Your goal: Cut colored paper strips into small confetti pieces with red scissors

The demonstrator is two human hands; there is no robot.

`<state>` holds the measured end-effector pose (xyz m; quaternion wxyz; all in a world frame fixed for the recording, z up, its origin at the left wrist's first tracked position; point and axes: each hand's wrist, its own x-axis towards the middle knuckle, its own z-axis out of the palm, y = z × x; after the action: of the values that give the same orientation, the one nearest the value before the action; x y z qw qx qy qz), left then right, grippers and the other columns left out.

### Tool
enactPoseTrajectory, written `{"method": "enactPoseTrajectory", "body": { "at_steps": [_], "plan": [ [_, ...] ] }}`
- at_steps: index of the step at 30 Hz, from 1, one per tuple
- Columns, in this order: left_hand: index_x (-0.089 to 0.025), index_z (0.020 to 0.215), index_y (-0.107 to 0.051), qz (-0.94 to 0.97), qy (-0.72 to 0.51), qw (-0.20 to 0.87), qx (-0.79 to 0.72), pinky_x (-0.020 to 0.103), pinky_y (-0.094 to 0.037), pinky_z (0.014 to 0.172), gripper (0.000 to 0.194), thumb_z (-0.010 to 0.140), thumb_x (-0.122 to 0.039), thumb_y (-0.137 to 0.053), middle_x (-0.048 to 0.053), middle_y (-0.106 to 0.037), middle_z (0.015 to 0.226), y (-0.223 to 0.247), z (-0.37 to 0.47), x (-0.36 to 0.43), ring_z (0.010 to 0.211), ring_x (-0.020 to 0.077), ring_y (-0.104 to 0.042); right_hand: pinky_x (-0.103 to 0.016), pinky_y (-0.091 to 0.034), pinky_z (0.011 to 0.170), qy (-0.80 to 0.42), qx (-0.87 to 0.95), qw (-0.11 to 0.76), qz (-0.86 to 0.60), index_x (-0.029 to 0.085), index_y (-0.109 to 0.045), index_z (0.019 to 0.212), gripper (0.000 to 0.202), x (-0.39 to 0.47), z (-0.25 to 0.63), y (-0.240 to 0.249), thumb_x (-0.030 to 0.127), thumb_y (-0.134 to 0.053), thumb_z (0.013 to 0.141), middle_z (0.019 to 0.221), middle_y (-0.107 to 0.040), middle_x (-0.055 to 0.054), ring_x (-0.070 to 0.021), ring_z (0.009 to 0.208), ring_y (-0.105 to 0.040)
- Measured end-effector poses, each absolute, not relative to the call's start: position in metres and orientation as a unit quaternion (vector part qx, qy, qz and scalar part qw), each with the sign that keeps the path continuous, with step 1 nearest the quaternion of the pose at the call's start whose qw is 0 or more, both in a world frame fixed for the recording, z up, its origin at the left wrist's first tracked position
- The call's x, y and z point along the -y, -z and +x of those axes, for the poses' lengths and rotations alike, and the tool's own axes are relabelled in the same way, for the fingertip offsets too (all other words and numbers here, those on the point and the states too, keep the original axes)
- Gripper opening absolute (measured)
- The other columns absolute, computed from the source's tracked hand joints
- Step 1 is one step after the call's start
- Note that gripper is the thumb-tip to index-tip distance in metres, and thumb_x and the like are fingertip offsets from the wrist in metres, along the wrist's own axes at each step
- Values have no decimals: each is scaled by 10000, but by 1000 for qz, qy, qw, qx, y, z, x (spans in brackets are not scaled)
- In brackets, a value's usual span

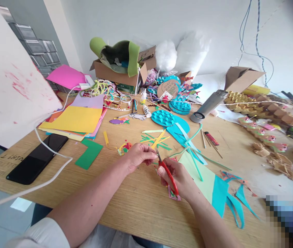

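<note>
Red-handled scissors [171,179] are in my right hand [174,174], whose fingers are wrapped round the handles. Their blades point up and left toward the fingertips of my left hand [141,156]. Those fingertips are pinched on a yellow paper strip [159,138], which slants up and right. More yellow and thin green paper strips [163,146] lie just beyond my hands. Small round paper bits [125,147] in red, yellow and green are scattered left of my left hand. A light green sheet [198,175] and blue paper [220,194] lie right of my right hand.
Coloured sheets [79,119], a green piece [89,154] and a black phone [36,159] are on the left, crossed by a white cable [56,155]. A metal flask [208,106] stands at the right, near egg cartons [265,108]. Glue bottles [147,111] and a box [110,73] are farther back.
</note>
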<state>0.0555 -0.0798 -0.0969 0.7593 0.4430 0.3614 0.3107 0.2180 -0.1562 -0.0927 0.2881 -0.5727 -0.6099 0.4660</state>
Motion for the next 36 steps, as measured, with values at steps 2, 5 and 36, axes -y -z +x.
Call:
{"method": "enactPoseTrajectory", "body": {
  "at_steps": [2, 5, 36],
  "plan": [
    [-125, 609, -632, 444, -306, 760, -363, 235, -331, 490, 207, 524, -276, -745, -22, -562, 484, 97, 55, 79, 448, 78, -470, -216, -324, 424, -466, 616, 281, -569, 200, -457, 702, 376, 156, 218, 92, 518, -625, 811, 517, -508, 39, -110, 448, -482],
    [-128, 599, -628, 448, -298, 759, -366, 234, -315, 483, 198, 518, -270, -741, -27, -551, 475, 97, 54, 79, 442, 77, -464, -218, -320, 419, -463, 626, 268, -567, 199, -461, 702, 403, 155, 219, 88, 558, -613, 804, 520, -503, 35, -114, 450, -482],
    [-130, 607, -636, 448, -270, 768, -369, 226, -313, 485, 194, 522, -264, -748, -26, -564, 485, 96, 49, 77, 447, 73, -464, -216, -311, 385, -507, 587, 254, -578, 208, -466, 713, 368, 158, 217, 80, 535, -615, 797, 485, -527, 43, -109, 388, -463]
  ]
}}
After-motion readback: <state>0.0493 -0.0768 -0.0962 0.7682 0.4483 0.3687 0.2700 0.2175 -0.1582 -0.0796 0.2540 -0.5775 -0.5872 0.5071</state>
